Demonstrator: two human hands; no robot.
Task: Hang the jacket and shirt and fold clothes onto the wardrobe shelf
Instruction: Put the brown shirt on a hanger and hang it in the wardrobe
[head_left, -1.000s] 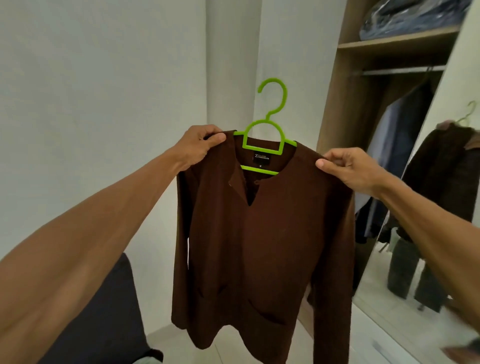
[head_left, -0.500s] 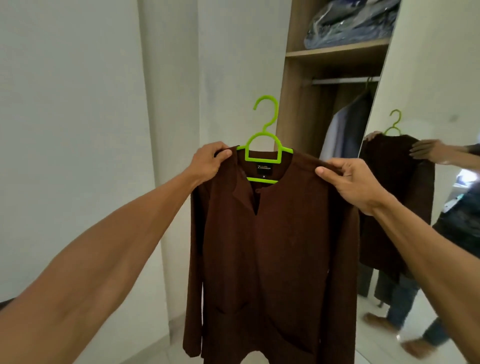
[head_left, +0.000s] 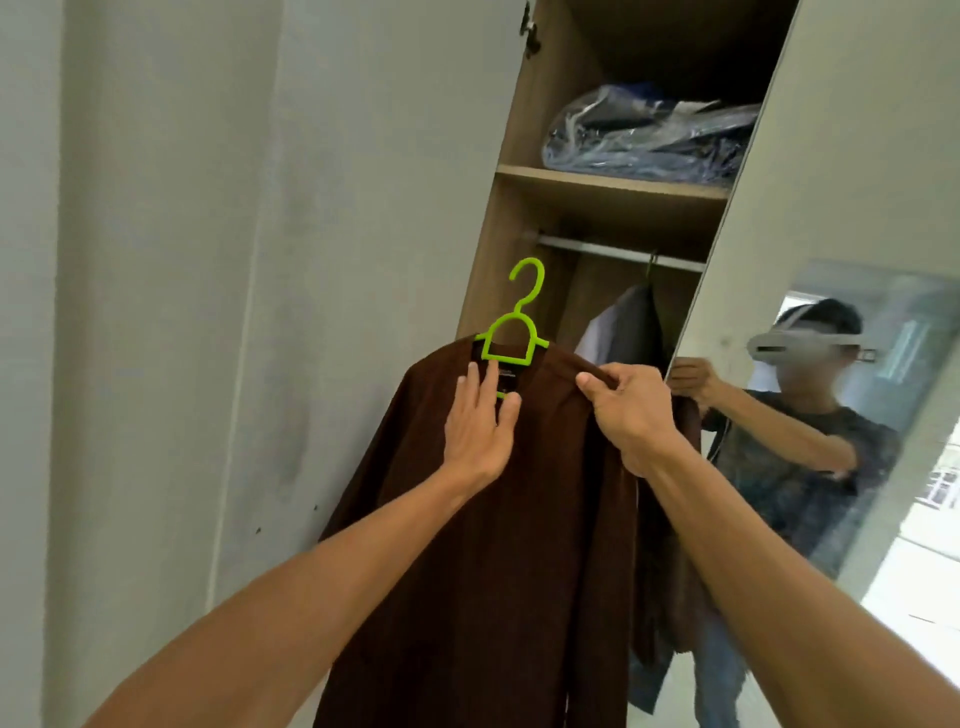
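A brown shirt (head_left: 519, 519) hangs on a bright green hanger (head_left: 514, 332), held up in front of the open wardrobe. My right hand (head_left: 628, 410) pinches the shirt's right shoulder. My left hand (head_left: 480, 421) lies against the collar with fingers straight, its fingertips near the hanger's lower bar. The hanger's hook points up, below and left of the wardrobe's metal rail (head_left: 618, 252). The shirt's lower part runs out of the frame.
A grey jacket (head_left: 628, 332) hangs on the rail inside the wardrobe. Above it, a wooden shelf (head_left: 613, 182) carries clothes wrapped in clear plastic (head_left: 649, 135). The mirrored door (head_left: 857, 415) stands open on the right. A plain wall (head_left: 208, 312) fills the left.
I have stepped closer to the wardrobe and raised the shirt toward the rail. My left hand let go of the left shoulder and moved to the collar, fingers now straight.
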